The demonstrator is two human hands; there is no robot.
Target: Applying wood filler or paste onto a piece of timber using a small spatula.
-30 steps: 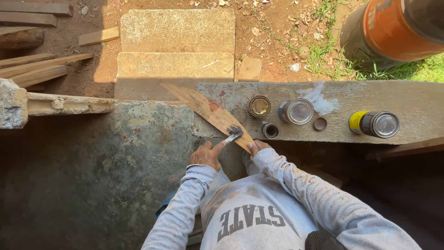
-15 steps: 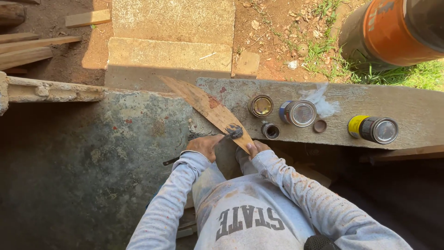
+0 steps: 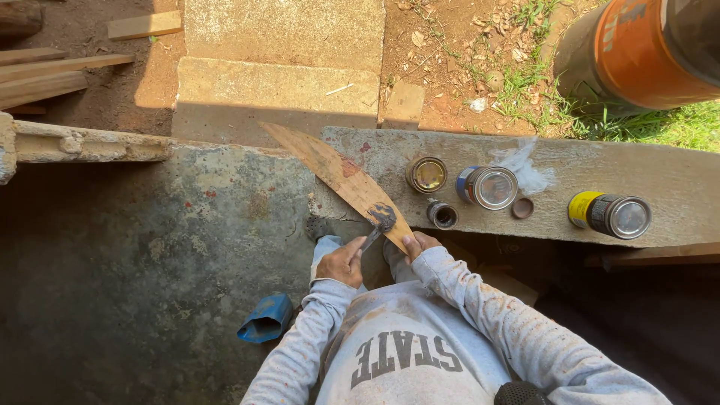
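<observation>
Two bare hands work at a concrete ledge. Left hand is closed around a small putty knife, blade pointing to one o'clock into a grey blob on a wooden board. Right hand pinches the board's near end.

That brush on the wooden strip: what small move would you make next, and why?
Probably draw the brush along the wooden strip, since only a dark patch near its tip is coated and the rest looks bare. The left hand grips the brush; the right hand steadies the strip's near end.
</observation>
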